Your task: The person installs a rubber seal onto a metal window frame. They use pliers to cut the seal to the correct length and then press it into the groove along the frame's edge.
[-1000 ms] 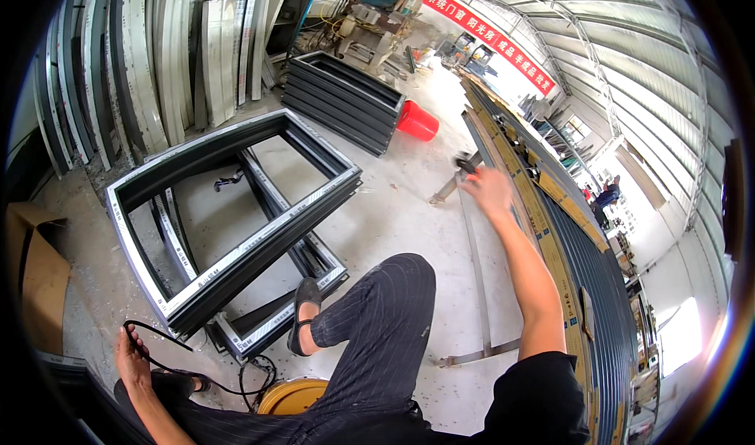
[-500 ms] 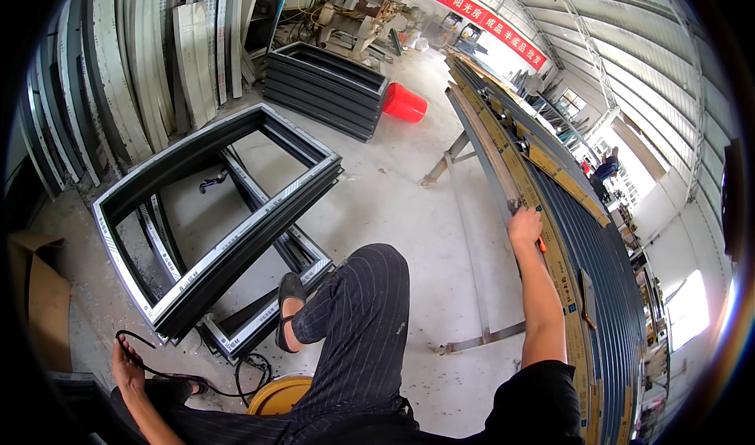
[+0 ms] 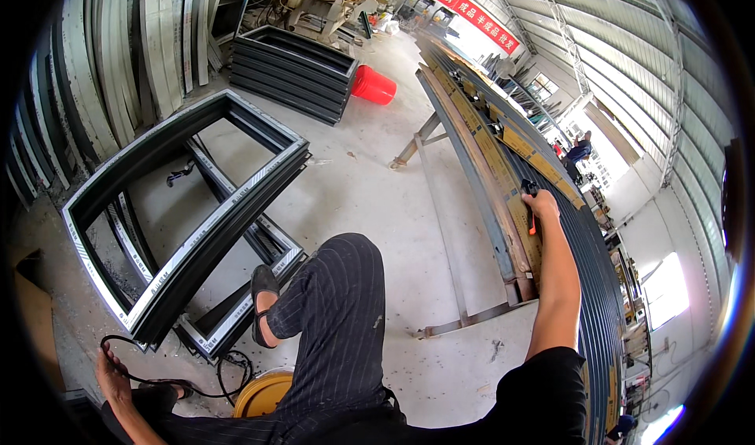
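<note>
while the left hand (image 3: 112,378) curls around a black cord (image 3: 161,381) near the stacked dark frames (image 3: 228,234), the right hand (image 3: 543,204) is wrapped about a black tool (image 3: 529,186) with an orange part, over the worktop (image 3: 472,182) and its long ribbed profiles (image 3: 590,248); whether the tool touches them i cannot tell. the cord runs to loops beside a round yellow lid (image 3: 261,395).

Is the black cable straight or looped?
Looped: the black cable bends at the left hand and forms loose loops beside the round yellow object.
</note>
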`<action>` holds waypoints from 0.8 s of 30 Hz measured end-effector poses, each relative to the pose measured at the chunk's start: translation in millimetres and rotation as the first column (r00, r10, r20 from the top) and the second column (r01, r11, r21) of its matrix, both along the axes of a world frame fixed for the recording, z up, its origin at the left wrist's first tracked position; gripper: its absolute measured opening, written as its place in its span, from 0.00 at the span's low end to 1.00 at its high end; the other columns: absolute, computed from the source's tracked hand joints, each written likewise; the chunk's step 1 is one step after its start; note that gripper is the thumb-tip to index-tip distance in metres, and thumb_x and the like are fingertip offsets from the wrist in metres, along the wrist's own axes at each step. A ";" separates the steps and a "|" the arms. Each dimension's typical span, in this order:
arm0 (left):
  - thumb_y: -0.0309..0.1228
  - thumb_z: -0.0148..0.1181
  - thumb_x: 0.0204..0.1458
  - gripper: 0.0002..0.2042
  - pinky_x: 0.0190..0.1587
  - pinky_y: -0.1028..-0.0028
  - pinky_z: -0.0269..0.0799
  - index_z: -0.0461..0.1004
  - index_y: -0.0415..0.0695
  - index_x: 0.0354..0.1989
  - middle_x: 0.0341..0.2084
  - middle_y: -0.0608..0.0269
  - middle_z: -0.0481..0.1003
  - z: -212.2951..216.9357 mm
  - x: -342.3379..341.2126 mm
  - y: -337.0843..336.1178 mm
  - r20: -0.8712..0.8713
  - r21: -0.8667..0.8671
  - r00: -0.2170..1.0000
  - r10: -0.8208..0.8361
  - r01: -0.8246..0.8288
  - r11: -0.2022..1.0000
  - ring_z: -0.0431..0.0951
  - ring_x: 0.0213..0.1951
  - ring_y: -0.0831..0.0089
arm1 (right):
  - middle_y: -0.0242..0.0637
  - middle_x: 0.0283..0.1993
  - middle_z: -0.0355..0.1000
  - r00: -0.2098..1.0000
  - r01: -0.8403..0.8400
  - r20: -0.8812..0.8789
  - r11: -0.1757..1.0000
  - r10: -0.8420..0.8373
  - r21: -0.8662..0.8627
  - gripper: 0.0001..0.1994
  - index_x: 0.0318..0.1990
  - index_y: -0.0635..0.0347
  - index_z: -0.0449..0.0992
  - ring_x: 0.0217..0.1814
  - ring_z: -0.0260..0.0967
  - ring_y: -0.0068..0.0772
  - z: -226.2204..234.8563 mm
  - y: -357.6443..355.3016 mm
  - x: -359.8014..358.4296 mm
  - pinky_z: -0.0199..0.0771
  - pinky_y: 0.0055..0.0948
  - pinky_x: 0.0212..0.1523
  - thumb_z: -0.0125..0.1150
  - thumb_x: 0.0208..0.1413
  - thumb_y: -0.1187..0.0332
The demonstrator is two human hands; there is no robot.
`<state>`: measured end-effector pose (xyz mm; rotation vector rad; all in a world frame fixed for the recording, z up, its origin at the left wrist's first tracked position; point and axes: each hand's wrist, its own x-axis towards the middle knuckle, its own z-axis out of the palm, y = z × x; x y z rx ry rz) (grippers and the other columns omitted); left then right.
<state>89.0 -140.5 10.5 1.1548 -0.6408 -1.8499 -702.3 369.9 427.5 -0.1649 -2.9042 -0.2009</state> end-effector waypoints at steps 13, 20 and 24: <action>0.46 0.56 0.56 0.17 0.33 0.86 0.59 0.72 0.52 0.51 0.27 0.83 0.67 28.7 -16.7 24.7 -0.131 0.051 0.991 0.016 -0.010 0.999 0.64 0.28 0.90 | 0.43 0.55 0.64 0.744 -0.271 -0.456 0.844 0.489 0.463 0.22 0.47 0.55 0.73 0.60 0.59 0.44 -74.0 -75.5 36.6 0.60 0.48 0.57 0.65 0.44 0.58; 0.46 0.60 0.52 0.17 0.47 0.72 0.62 0.72 0.51 0.46 0.35 0.74 0.70 22.9 -4.7 6.0 -0.221 0.035 0.972 -0.074 0.083 0.996 0.68 0.40 0.75 | 0.47 0.54 0.66 0.407 -0.830 -0.420 0.520 0.811 0.201 0.18 0.47 0.62 0.73 0.56 0.62 0.49 -83.4 -193.9 112.9 0.63 0.43 0.55 0.62 0.48 0.66; 0.37 0.58 0.54 0.10 0.32 0.76 0.63 0.70 0.52 0.43 0.26 0.74 0.68 55.5 -48.2 22.4 -0.242 0.013 0.970 -0.023 0.027 1.000 0.66 0.25 0.81 | 0.47 0.49 0.69 -0.077 -0.981 -0.294 -0.125 0.953 -0.148 0.17 0.47 0.63 0.73 0.51 0.65 0.49 -128.8 -298.7 253.7 0.65 0.41 0.53 0.61 0.49 0.68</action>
